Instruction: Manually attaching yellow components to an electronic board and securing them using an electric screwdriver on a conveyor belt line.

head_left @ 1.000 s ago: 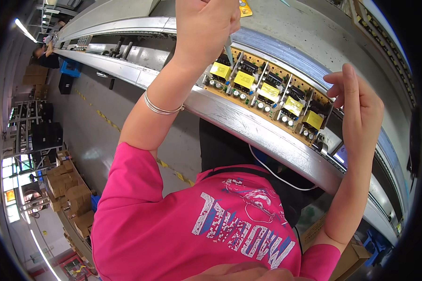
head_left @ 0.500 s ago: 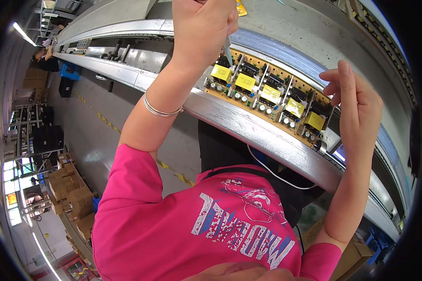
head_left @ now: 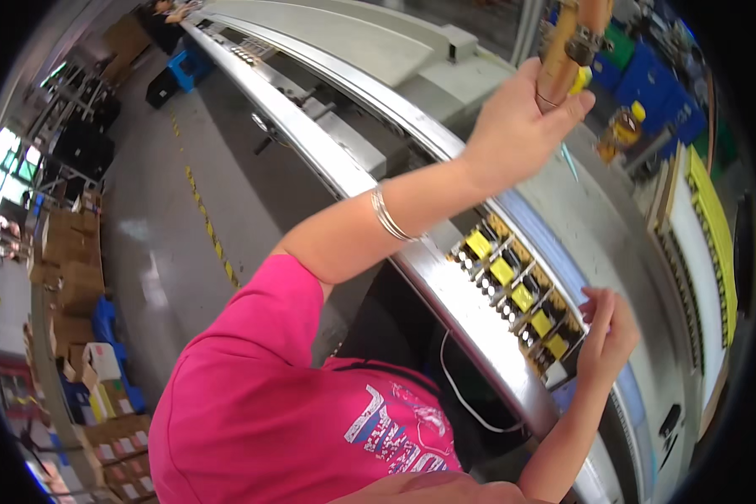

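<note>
My left hand (head_left: pixel 508 139) is raised over the far side of the conveyor line, its fingers wrapped round the lower end of a tan rod-shaped thing (head_left: pixel 556 74) that has a metal clamp (head_left: pixel 583 45) around it. What exactly this thing is, I cannot make out. Below lies a panel of circuit boards (head_left: pixel 522 296) with yellow transformers, silver-topped capacitors and metal heat sinks, set between the conveyor rails. Beside the panel's right end is my right hand (head_left: pixel 611 336), its fingers loosely bent and apart, with nothing visible in them.
The bright metal rail (head_left: pixel 344 172) runs between my body and the boards. On the surface beyond lies a thin teal pointed piece (head_left: pixel 569 163). Farther off stand a bottle with a yellow cap (head_left: pixel 623 130), blue bins (head_left: pixel 664 92) and stacked board panels (head_left: pixel 701 252). A white cable (head_left: pixel 466 403) hangs below the rail.
My left hand has left the boards, where it held a pale pointed nozzle, and moved up and away to the tan rod-shaped thing. My right hand stays beside the panel. The view has turned.
</note>
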A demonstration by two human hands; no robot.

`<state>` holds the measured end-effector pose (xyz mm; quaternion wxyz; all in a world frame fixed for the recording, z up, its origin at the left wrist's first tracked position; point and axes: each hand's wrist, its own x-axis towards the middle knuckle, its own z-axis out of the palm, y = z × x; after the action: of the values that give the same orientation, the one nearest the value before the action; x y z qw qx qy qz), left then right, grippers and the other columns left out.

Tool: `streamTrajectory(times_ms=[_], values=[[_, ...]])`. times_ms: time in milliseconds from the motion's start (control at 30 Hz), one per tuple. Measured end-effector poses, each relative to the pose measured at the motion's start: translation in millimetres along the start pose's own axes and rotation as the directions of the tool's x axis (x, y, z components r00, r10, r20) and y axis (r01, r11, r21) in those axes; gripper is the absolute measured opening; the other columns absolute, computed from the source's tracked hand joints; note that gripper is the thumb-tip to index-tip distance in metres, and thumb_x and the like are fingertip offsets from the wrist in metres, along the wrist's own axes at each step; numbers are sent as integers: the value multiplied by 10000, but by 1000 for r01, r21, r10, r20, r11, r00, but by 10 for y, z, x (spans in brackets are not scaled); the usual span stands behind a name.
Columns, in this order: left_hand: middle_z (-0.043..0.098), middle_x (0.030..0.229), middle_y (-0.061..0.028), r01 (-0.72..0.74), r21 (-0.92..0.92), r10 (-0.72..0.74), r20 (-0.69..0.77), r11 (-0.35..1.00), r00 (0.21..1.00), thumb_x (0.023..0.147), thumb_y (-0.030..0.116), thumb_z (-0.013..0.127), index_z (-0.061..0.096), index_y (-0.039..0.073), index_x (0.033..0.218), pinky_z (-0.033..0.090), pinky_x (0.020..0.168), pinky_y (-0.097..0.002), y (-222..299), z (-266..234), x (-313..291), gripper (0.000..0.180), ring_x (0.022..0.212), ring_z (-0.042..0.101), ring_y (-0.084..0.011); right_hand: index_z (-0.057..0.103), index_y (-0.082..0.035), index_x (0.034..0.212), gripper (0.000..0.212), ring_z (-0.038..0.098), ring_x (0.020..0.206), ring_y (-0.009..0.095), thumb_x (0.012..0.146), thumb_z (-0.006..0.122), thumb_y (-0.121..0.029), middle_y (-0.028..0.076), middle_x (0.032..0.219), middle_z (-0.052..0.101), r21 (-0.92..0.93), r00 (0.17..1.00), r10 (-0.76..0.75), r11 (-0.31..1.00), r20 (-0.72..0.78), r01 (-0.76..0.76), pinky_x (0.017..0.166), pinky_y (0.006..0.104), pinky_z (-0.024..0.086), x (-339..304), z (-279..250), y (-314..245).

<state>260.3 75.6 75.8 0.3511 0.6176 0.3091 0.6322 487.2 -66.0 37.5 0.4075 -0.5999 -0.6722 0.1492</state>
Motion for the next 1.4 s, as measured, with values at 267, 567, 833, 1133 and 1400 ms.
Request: streamTrajectory(times_ms=[267,567,833,1133,1400], values=[[365,1542,-196,-512,675,778,-149,531,610,987,336,558,390,50,1492,153,1194,-593,-179,-206,-105,605,1482,214,-434,706,-112,1123,296,606,920,257,850,722,-225,52,1039,660,-193,786,-547,771,289,607,819,385,495,-278,471,-662],[315,1603,-171,-638,493,765,-93,592,638,1006,348,514,376,53,1504,92,1232,-594,-148,-267,-286,595,1530,136,-444,611,-69,1298,491,407,1402,356,910,655,-367,160,1464,472,-278,668,-582,620,463,733,1115,492,347,-378,1133,-937],[414,1548,-155,-697,384,781,-117,605,613,1030,354,482,463,67,1427,159,1237,-566,10,-309,-340,491,1512,218,-429,675,-44,1146,394,403,1405,369,919,646,-365,189,1446,484,-351,732,-541,646,414,677,1126,493,337,-394,1226,-874],[453,1521,-135,-727,376,786,-7,575,618,1041,430,450,515,93,1380,185,1240,-538,4,-132,-504,482,1505,260,-396,722,-39,969,323,415,1400,366,910,655,-349,173,1427,526,-371,774,-475,689,419,623,1128,478,337,-510,833,-851],[523,1483,-118,-766,352,801,68,539,595,1030,485,474,584,130,1314,200,1245,-515,-198,5,-450,467,1489,316,-323,714,-52,888,301,426,1417,342,880,687,-351,128,1463,526,-458,879,-324,759,351,463,1123,466,341,-761,163,-137]])
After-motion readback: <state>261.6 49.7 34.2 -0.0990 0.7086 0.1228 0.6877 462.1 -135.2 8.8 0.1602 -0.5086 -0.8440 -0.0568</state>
